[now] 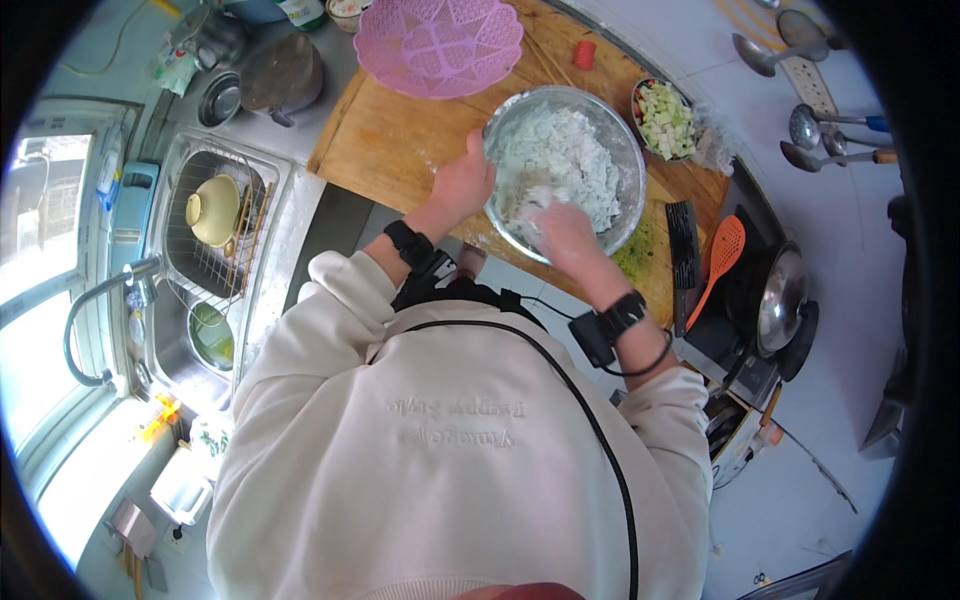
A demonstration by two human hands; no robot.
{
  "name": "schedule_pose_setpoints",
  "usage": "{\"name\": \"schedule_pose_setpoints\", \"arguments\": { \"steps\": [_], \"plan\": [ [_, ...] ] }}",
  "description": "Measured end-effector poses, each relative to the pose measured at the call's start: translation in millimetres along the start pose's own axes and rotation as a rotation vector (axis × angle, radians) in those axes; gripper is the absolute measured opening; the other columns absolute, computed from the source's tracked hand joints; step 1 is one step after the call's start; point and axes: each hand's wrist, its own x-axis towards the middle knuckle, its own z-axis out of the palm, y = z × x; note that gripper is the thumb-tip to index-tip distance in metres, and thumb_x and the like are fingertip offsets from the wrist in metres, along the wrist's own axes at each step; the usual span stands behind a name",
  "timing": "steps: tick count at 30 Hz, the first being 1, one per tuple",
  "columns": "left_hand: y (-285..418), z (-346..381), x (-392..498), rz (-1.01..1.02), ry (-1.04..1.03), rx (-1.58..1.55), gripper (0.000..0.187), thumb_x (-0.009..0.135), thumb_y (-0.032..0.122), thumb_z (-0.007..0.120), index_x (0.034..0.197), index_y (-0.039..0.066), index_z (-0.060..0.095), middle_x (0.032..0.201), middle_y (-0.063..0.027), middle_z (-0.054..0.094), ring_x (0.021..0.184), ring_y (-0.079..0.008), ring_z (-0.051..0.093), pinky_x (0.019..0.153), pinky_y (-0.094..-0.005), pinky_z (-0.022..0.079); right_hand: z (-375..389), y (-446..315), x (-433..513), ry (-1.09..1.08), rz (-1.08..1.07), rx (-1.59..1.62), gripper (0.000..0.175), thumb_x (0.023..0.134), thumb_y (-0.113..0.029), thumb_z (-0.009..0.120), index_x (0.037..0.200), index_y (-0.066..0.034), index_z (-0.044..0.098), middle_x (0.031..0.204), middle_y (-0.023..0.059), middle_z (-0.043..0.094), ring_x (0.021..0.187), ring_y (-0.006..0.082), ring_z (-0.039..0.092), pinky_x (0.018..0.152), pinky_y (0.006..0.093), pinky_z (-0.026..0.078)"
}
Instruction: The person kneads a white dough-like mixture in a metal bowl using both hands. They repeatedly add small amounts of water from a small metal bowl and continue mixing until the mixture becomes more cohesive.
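A metal mixing bowl (638, 187) rests near the front edge of a wooden board. Inside it lies a pale, crumbly flour mixture (577, 161), lumpy on the right and looser towards me. My left hand (463, 180) grips the bowl's left rim, thumb raised along the outside. My right hand (564, 234) reaches over the near rim into the mixture. Flour coats this hand; motion blurs its fingers, which are partly buried, so their grip is unclear. Both wrists wear black straps with small devices.
Around the bowl on the wooden board (390, 142) are a pink openwork basket (439, 45), a bowl of diced vegetables (664, 120), a black-bladed knife (682, 247) and chopped green bits (637, 251). An orange slotted spatula (724, 251) and a lidded pan (784, 300) stand right; a sink (281, 169) left.
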Motion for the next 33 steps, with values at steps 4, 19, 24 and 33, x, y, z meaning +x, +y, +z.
{"name": "schedule_pose_setpoints", "arguments": {
  "steps": [4, 19, 24, 33],
  "plan": [
    [1.3, -1.5, -0.5, 0.011, 0.005, 0.01, 0.05, 0.088, 0.02, 0.046, 0.127, 0.0, 0.023, 0.079, -0.0236, 0.063, 0.072, -0.0419, 0.061, 0.065, -0.0498, 0.048, -8.0, 5.5, -16.0, -0.051, 0.112, 0.036, 0.018, 0.083, -0.014, 0.051, 0.099, -0.0089, 0.058, 0.096, 0.0212, 0.058, 0.082, 0.0369, 0.061, 0.07, 0.046, 0.05],
    [-0.6, 1.6, -0.7, -0.009, -0.004, 0.0, 0.05, 0.089, 0.021, 0.045, 0.129, 0.001, 0.023, 0.079, -0.0265, 0.061, 0.074, -0.0437, 0.06, 0.066, -0.0517, 0.047, -13.0, 20.9, 70.9, 0.09, 0.297, 0.283, 0.026, 0.079, -0.012, 0.059, 0.104, -0.0049, 0.057, 0.108, 0.021, 0.061, 0.093, 0.0375, 0.06, 0.078, 0.0463, 0.048],
    [-2.6, 0.2, 1.3, 0.009, 0.005, 0.023, 0.051, 0.088, 0.022, 0.046, 0.128, 0.001, 0.023, 0.08, -0.024, 0.063, 0.073, -0.0421, 0.061, 0.066, -0.0505, 0.048, 26.6, -17.0, 70.2, 0.134, 0.125, 0.107, 0.017, 0.082, -0.013, 0.05, 0.096, -0.0115, 0.06, 0.1, 0.0191, 0.06, 0.086, 0.04, 0.059, 0.074, 0.048, 0.048],
    [0.3, -3.3, 1.3, -0.005, -0.02, -0.025, 0.051, 0.088, 0.021, 0.046, 0.129, 0.001, 0.023, 0.081, -0.0249, 0.063, 0.074, -0.0426, 0.061, 0.068, -0.0501, 0.048, -11.6, 7.3, -12.7, -0.089, 0.108, 0.041, 0.029, 0.082, -0.007, 0.048, 0.11, -0.0129, 0.056, 0.099, 0.0229, 0.056, 0.084, 0.0395, 0.06, 0.072, 0.0472, 0.049]
  ]
}}
